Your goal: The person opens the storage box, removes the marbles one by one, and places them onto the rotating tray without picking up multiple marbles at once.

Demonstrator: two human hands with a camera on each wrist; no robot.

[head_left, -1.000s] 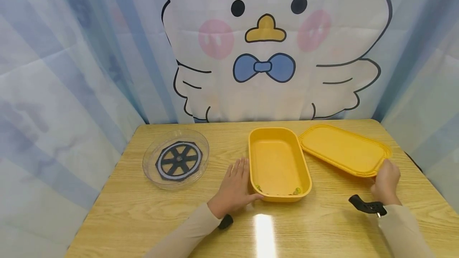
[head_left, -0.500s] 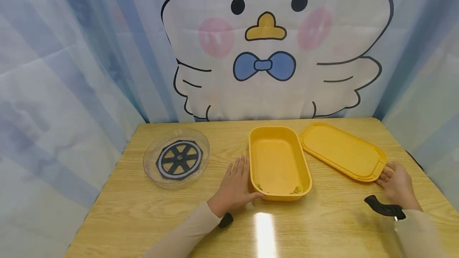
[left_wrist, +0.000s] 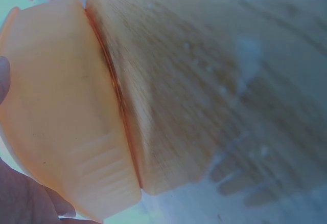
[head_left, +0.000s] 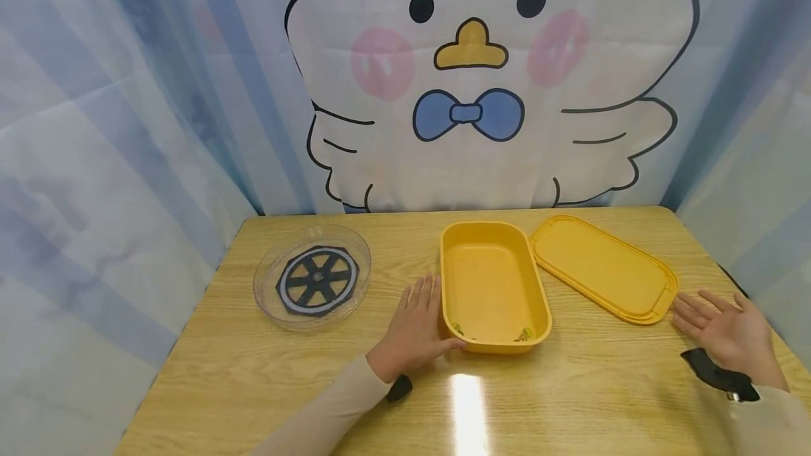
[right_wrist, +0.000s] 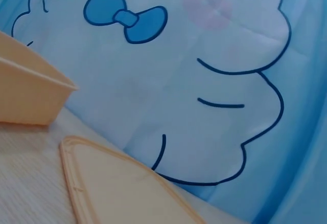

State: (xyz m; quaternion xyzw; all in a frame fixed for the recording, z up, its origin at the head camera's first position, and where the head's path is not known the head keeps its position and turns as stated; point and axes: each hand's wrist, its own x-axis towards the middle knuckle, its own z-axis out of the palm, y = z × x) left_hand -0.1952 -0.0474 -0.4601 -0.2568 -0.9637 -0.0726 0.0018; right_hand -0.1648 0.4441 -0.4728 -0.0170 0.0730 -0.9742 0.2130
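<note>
A yellow rectangular plastic box (head_left: 494, 287) stands without its lid near the middle of the table, small green and brown marks at its near inner corners. Against its left side lies my left hand (head_left: 412, 336), fingers straight and thumb at the near corner. The left wrist view shows the box's side wall (left_wrist: 66, 106) close up. To the right of the box, the yellow lid (head_left: 602, 266) lies flat and slanted. Just off the lid's near right corner, my right hand (head_left: 728, 329) has its palm turned up, fingers spread and holding nothing. From the right wrist, the lid (right_wrist: 117, 183) shows without my fingers.
At the left of the wooden table (head_left: 253, 385) sits a clear round dish (head_left: 266, 308) with a dark spoked wheel shape (head_left: 317, 280) in or under it. A curtain (head_left: 393, 181) with a cartoon bird hangs along the back edge and both sides.
My right hand has let go of the lid's corner and moved away to the right, turning palm up. The lid has settled flat on the table. My left hand stays on the box.
</note>
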